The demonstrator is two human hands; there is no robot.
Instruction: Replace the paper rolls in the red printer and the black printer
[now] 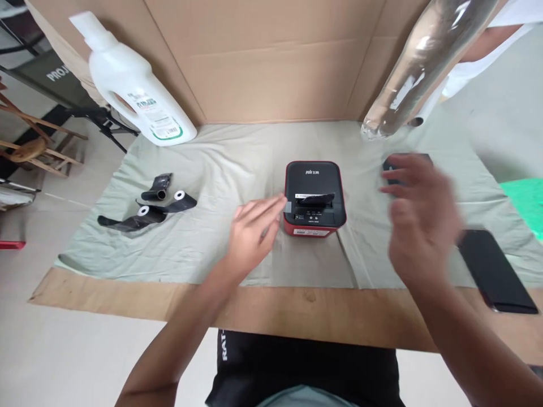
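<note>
A small black label printer [314, 176] with a red lower body stands on the cloth in front of me. A short black strip [317, 199] sticks up from its slot. My left hand [254, 230] is at the printer's left edge, fingers stretched out and close together. By its fingertips is a small grey translucent tab [287, 207]; I cannot tell whether they press on it. My right hand [424, 220] is raised on the right, blurred by motion, with its fingers apart. Partly hidden behind it lies a dark object [418, 160].
Left on the cloth [237, 161] lie several black strip rolls [148, 217]. A white detergent bottle [136, 85] and a clear plastic-wrapped roll [407, 79] stand at the back by a cardboard panel [275, 62]. A phone [496, 271] lies right. Another person's arm [487, 44] shows behind.
</note>
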